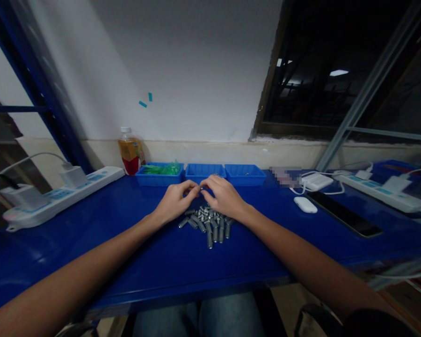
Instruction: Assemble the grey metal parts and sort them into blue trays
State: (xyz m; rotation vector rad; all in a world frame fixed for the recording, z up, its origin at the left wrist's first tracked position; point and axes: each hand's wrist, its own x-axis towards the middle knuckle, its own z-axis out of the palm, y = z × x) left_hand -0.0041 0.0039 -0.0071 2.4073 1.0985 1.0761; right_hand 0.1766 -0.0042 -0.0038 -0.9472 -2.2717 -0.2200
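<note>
My left hand (175,200) and my right hand (225,196) meet fingertip to fingertip over the blue table (161,252), both pinched on one small metal part (201,188) that is too small to name. Just below them lies a pile of several grey metal bolts or sleeves (208,223). Behind the hands stands a row of three blue trays: the left tray (158,175) holds green pieces, the middle tray (205,171) and the right tray (244,174) look almost bare.
A drink bottle (129,157) stands by the wall at the left. White power strips with plugs lie at the far left (59,194) and far right (379,189). A black phone (344,215) and a white earbud case (305,204) lie to the right.
</note>
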